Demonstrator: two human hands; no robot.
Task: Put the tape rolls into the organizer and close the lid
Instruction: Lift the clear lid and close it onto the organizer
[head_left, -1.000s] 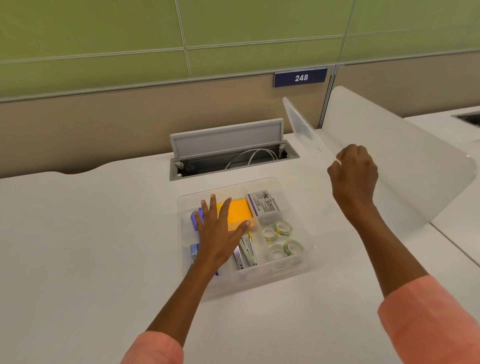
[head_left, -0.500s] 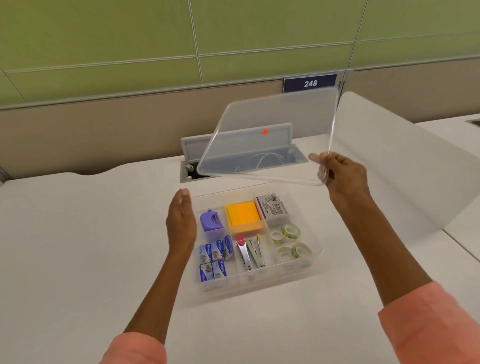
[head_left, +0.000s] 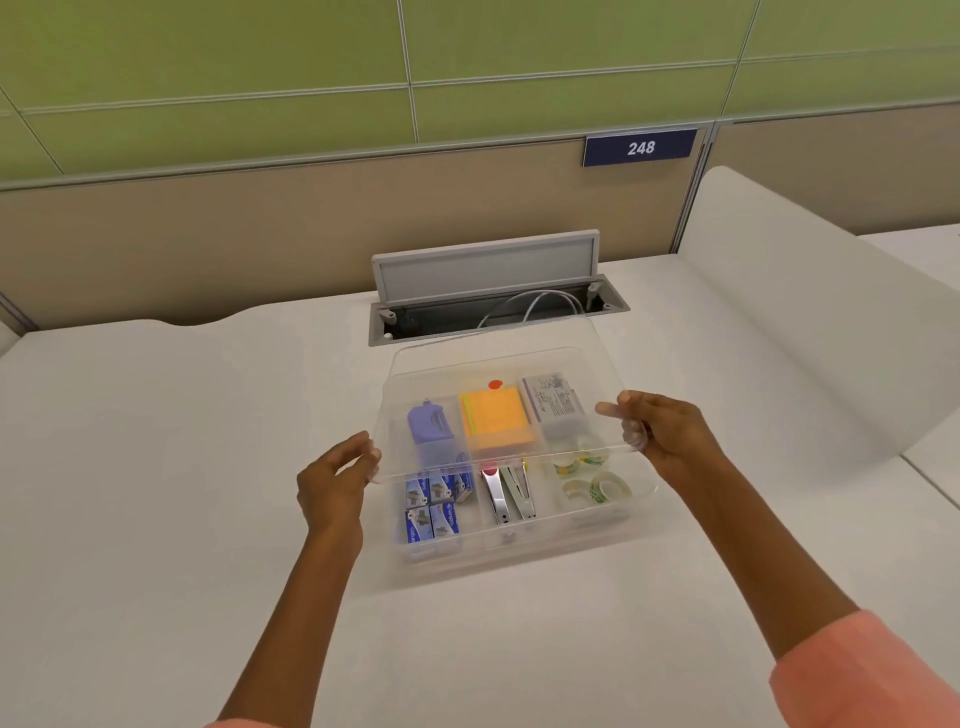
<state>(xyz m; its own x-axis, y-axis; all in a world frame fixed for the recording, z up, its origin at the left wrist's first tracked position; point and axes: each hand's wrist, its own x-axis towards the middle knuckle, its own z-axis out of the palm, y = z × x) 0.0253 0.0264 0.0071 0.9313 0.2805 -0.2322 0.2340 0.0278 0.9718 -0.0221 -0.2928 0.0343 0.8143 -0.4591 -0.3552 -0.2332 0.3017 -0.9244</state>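
Note:
A clear plastic organizer sits on the white desk. Several clear tape rolls with green and yellow cores lie in its front right compartment. A clear lid with a red dot hovers just above the organizer's back half, nearly level, its front edge raised. My left hand grips the lid's front left corner. My right hand grips its front right corner.
Other compartments hold an orange sticky pad, a purple dispenser, blue staple boxes, metal tools and a labelled packet. Behind is an open cable hatch. A white divider stands to the right.
My right hand swung the lid from the upper right down over the organizer. My left hand left the organizer's contents and took the lid's left corner.

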